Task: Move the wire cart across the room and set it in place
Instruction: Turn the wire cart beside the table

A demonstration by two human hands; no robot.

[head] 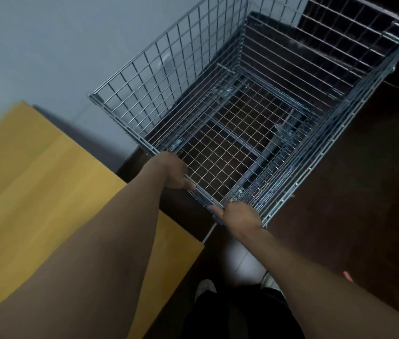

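From the head camera I see both my arms stretched forward and down to the near rim of the wire cart (pixel 254 113), which stands in front of me with its left side close along the pale wall (pixel 46 45) and its far end reaching toward the top right corner of the view. My left hand (pixel 171 171) sits near the left corner of that rim, wrist bent down, fingers curled over the top bar and closed around it with the thumb lying along the bar toward my other hand. My right hand (pixel 238 215) grips the same bar near the right corner, knuckles up, fingers wrapped over the far side where I cannot see their tips, the thumb pointing left along the bar. The two hands are apart, with a bare stretch of rim between them. The cart is empty, and the dark floor (pixel 340 216) shows through its mesh bottom. A yellow wooden tabletop (pixel 34 179) lies at my left, under my left forearm and just beside the cart's near left corner. Below, my shoes (pixel 205 287) stand on a lighter patch of floor
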